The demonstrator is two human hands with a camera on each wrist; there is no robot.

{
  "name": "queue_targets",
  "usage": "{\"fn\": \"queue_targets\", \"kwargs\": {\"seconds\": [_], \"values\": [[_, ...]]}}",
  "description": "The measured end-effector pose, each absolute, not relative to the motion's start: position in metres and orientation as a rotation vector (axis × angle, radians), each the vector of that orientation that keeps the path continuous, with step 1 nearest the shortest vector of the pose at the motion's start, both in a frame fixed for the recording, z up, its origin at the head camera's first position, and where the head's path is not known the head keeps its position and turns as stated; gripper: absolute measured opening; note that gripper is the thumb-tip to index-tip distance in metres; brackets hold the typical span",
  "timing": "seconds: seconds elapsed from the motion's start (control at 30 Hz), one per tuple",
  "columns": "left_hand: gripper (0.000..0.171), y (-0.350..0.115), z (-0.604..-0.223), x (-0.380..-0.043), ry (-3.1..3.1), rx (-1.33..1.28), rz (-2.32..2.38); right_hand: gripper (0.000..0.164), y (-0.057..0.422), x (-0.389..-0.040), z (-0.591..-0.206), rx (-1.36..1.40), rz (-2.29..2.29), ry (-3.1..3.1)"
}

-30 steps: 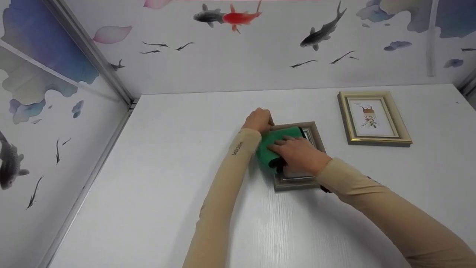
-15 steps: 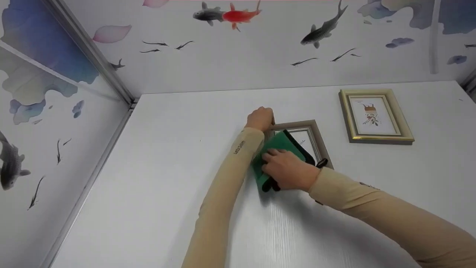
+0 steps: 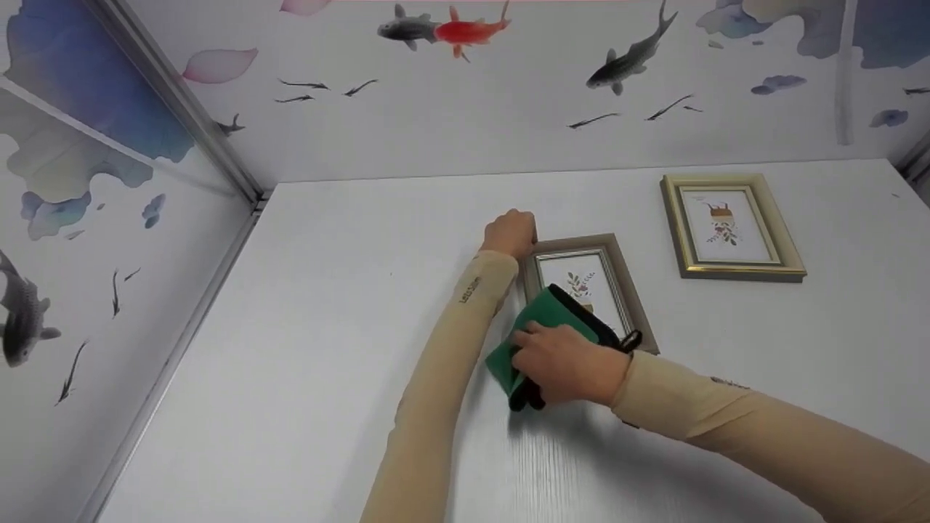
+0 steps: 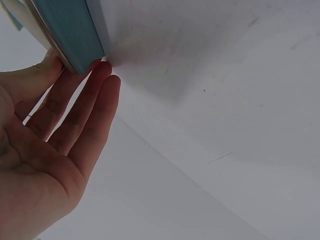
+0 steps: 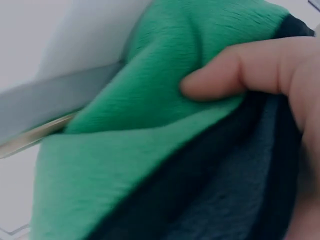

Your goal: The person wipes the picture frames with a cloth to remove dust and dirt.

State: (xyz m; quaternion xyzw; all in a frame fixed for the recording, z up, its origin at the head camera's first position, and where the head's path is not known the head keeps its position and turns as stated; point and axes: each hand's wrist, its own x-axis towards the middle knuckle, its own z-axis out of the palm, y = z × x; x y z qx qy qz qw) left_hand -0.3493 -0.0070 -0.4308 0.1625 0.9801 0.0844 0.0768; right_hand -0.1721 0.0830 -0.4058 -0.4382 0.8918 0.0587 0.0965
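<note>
A grey-brown picture frame (image 3: 628, 286) with a leafy print lies on the white surface in the head view. My left hand (image 3: 510, 234) grips its upper left corner. In the left wrist view, the thumb and fingers (image 4: 100, 105) lie on opposite sides of the frame's edge (image 4: 70, 32). Across the lower part of the frame, my right hand (image 3: 565, 363) holds a folded green cloth (image 3: 546, 308) with black trim and a black loop. The right wrist view shows the thumb (image 5: 227, 75) pressing on the green cloth, which covers part of the frame's border (image 5: 55, 92).
A second, gold-edged picture frame (image 3: 792, 273) lies farther right on the white surface (image 3: 305, 349). Behind stands a panel (image 3: 501, 109) printed with fish and petals. A similar printed panel (image 3: 94, 247) with a metal rail (image 3: 167, 94) borders the left side.
My right hand has moved down the frame with the cloth, uncovering more of the leafy print. The left hand has stayed at the corner, shifting only slightly.
</note>
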Motion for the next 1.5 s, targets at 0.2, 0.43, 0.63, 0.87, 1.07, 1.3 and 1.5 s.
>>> {"fn": "queue_targets", "kwargs": {"seconds": [0.2, 0.43, 0.63, 0.87, 1.07, 1.3, 1.5], "values": [[0.019, -0.006, -0.43, -0.349, 2.958, 0.466, 0.216, 0.023, 0.087, -0.2, -0.412, -1.255, -0.068, 2.659], [0.02, -0.007, -0.431, -0.349, 2.954, 0.471, 0.235, 0.022, 0.085, -0.239, -0.412, -1.105, -0.071, 2.659], [0.022, -0.005, -0.432, -0.35, 2.94, 0.483, 0.267, 0.019, 0.09, -0.253, -0.418, -1.08, -0.108, 2.705], [0.02, -0.007, -0.43, -0.349, 2.92, 0.465, 0.266, 0.034, 0.101, -0.228, -0.424, -1.384, -0.133, 2.689], [0.019, -0.008, -0.43, -0.348, 2.924, 0.493, 0.27, 0.043, 0.106, -0.192, -0.42, -1.487, -0.004, 2.618], [0.02, -0.007, -0.433, -0.344, 2.988, 0.529, 0.13, 0.033, 0.115, -0.164, -0.41, -1.623, 0.028, 2.474], [0.022, 0.004, -0.435, -0.325, 3.04, 0.697, -0.219, 0.034, 0.138, -0.173, -0.407, -1.74, -0.234, 2.458]]}}
